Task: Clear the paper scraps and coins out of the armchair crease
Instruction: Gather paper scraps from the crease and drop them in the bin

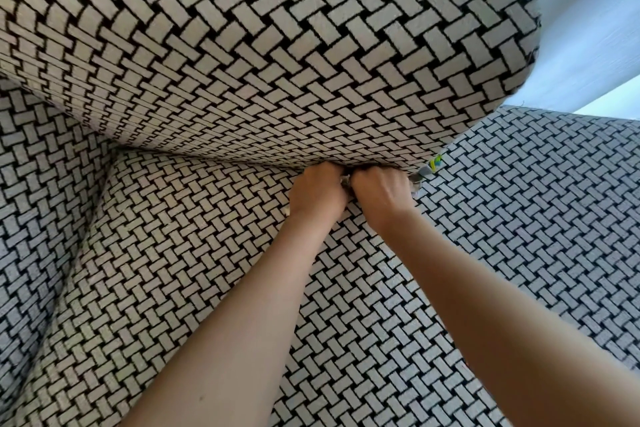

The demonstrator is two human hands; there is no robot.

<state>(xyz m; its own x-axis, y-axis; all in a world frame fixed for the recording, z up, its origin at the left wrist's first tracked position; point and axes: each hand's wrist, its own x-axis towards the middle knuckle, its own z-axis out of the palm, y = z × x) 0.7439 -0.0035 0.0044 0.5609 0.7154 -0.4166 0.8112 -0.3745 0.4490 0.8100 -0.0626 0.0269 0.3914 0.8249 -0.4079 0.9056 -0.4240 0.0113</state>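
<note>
The armchair is covered in black-and-cream basket-weave fabric. Its crease (242, 163) runs between the backrest and the seat cushion. Both my hands are side by side at the right part of this crease, fingers curled and dug into it. My left hand (317, 192) is a fist, with a bit of white paper (344, 180) showing between the two hands. My right hand (379, 196) curls round a paper scrap (427, 170) with grey, yellow and green print that sticks out to its right along the crease. No coins are visible.
The backrest (277, 45) bulges over the crease. The seat cushion (194, 270) fills the middle, with the left armrest (31, 184) and right armrest (536, 201) on either side. A pale wall (595, 10) shows at the top right.
</note>
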